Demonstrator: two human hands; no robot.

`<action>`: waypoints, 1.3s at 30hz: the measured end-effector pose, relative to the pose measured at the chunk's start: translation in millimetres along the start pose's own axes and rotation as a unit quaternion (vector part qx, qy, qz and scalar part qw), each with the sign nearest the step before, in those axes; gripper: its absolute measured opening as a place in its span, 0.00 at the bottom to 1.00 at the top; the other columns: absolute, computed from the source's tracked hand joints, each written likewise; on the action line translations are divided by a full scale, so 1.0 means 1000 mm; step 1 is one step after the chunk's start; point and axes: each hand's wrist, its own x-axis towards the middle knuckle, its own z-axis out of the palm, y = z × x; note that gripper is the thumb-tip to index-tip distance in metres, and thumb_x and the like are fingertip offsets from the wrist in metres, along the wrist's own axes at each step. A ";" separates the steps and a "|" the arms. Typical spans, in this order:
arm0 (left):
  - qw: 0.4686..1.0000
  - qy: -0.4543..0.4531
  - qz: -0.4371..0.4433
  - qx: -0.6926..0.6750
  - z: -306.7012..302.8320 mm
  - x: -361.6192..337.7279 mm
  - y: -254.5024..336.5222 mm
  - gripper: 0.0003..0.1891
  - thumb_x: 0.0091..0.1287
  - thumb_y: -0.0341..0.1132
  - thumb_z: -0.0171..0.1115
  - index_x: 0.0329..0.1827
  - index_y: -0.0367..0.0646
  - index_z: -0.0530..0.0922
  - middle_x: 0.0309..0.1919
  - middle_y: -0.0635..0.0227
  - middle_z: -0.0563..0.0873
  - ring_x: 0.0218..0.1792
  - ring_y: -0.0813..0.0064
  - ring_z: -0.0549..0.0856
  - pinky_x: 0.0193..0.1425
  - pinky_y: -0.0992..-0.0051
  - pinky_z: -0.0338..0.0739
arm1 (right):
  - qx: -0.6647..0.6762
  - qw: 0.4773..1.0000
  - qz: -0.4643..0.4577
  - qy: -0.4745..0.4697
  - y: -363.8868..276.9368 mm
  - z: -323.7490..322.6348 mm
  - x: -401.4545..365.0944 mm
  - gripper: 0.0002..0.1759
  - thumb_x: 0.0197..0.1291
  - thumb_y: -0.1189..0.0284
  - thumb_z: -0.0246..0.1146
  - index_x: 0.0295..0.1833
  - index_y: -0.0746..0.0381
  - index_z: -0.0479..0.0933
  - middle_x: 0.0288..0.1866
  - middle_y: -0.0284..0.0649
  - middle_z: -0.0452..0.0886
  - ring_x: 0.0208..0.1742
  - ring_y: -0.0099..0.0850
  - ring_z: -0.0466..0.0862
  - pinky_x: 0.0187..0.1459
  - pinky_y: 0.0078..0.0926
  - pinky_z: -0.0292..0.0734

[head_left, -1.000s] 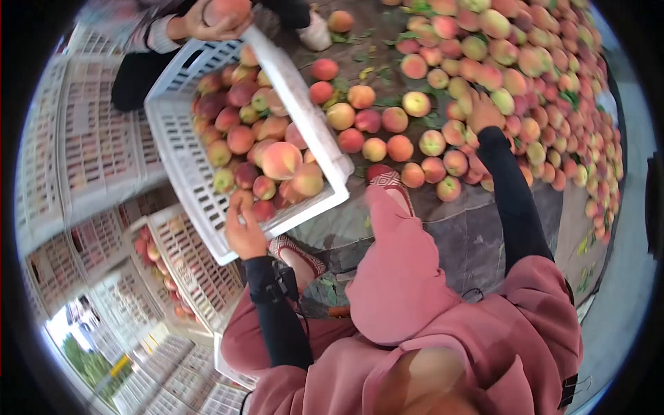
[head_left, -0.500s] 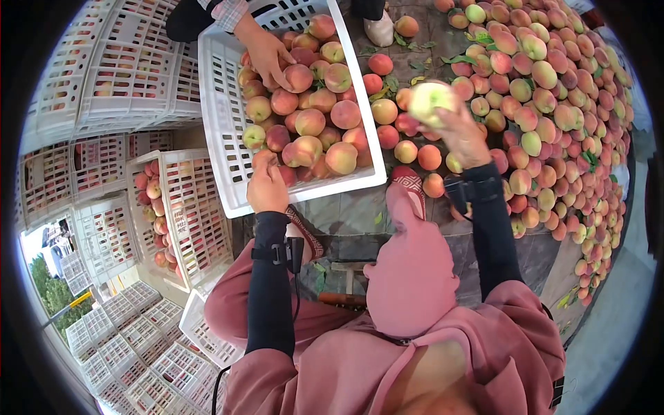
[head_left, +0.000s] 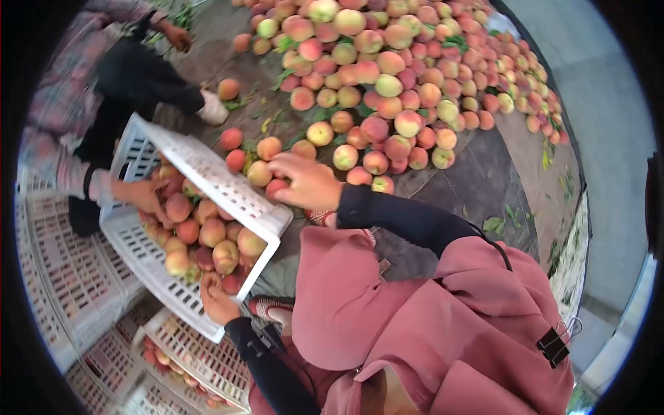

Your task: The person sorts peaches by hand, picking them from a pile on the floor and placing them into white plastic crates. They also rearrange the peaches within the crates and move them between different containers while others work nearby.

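A white plastic crate [head_left: 166,294] holding several peaches [head_left: 211,233] stands at the left. At its near end my left hand [head_left: 219,299] is closed by the rim and the peaches; what its fingers hold, if anything, is hidden. Just right of the crate, over the ground, my right hand [head_left: 304,181] has its fingers round a red peach [head_left: 277,188]. A yellowish peach [head_left: 259,173] lies beside those fingers. Across the crate, a co-worker's hand [head_left: 147,197] rests on the peaches inside.
A large heap of peaches [head_left: 387,86] spreads over the ground at the top. Stacked white crates [head_left: 76,256] stand at the left, with another peach-filled crate [head_left: 200,353] below. The co-worker's dark trouser leg [head_left: 142,76] and light shoe [head_left: 212,108] are beyond the crate.
The view has turned, so crate and heap appear shifted left. The pale peach has left my right hand, which is now lower, at a red peach by the crate.
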 end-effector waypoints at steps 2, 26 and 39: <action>1.000 -0.014 -0.012 0.001 -0.004 0.001 0.001 0.17 0.68 0.32 0.43 0.52 0.35 0.77 0.44 0.57 0.84 0.44 0.66 0.85 0.50 0.72 0.78 | -0.109 0.992 0.059 -0.001 0.013 -0.066 -0.015 0.27 0.46 0.71 0.65 0.55 0.63 0.72 0.50 0.44 0.73 0.52 0.44 0.76 0.52 0.38 0.73; 0.998 -0.035 -0.008 0.044 -0.008 0.005 -0.008 0.18 0.68 0.33 0.42 0.51 0.32 0.77 0.43 0.51 0.83 0.42 0.61 0.85 0.47 0.69 0.79 | 0.518 0.828 0.186 -0.111 -0.026 -0.003 0.073 0.30 0.66 0.47 0.54 0.62 0.60 0.68 0.53 0.39 0.75 0.51 0.23 0.76 0.32 0.19 0.76; 0.999 -0.030 0.046 0.002 -0.002 0.002 -0.008 0.11 0.65 0.32 0.47 0.44 0.44 0.78 0.35 0.57 0.83 0.37 0.57 0.83 0.45 0.67 0.75 | -0.637 0.768 0.069 0.021 0.179 -0.182 0.009 0.29 0.46 0.71 0.64 0.59 0.58 0.73 0.60 0.44 0.73 0.57 0.49 0.74 0.48 0.45 0.77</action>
